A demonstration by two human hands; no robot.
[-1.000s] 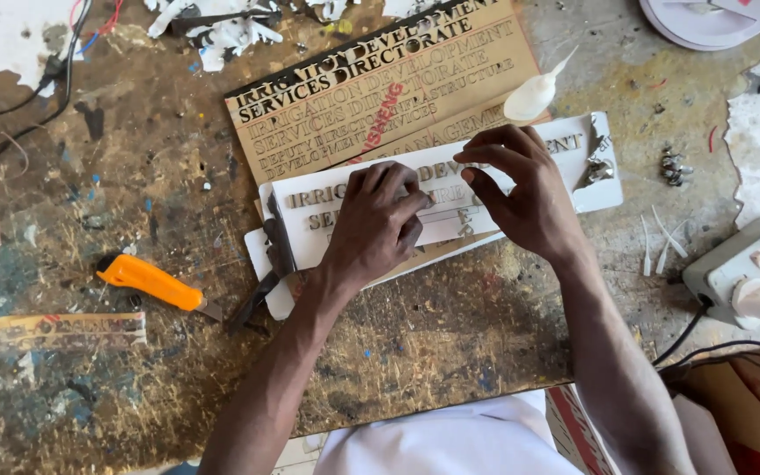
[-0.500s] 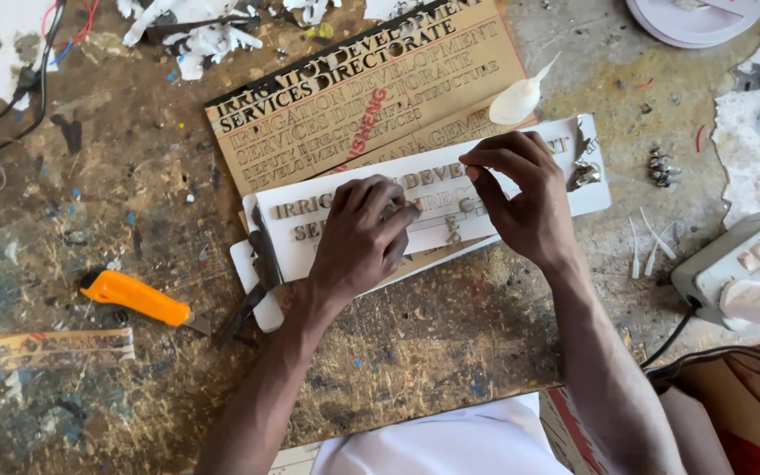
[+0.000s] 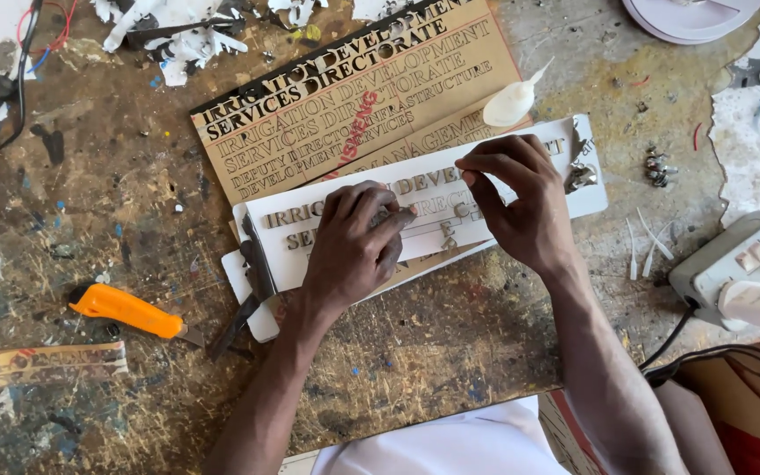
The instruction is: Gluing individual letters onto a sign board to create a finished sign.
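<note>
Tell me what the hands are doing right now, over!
Left hand pressing fingertips on white sign board. Right hand pinching at the small letters. Orange knife lying off to the left. Nothing blocking.

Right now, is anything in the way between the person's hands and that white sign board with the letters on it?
Nothing visible. The left hand and the right hand both rest directly on the white sign board, fingertips at the small cut-out letters. The orange utility knife lies off to the left, clear of them.
</note>
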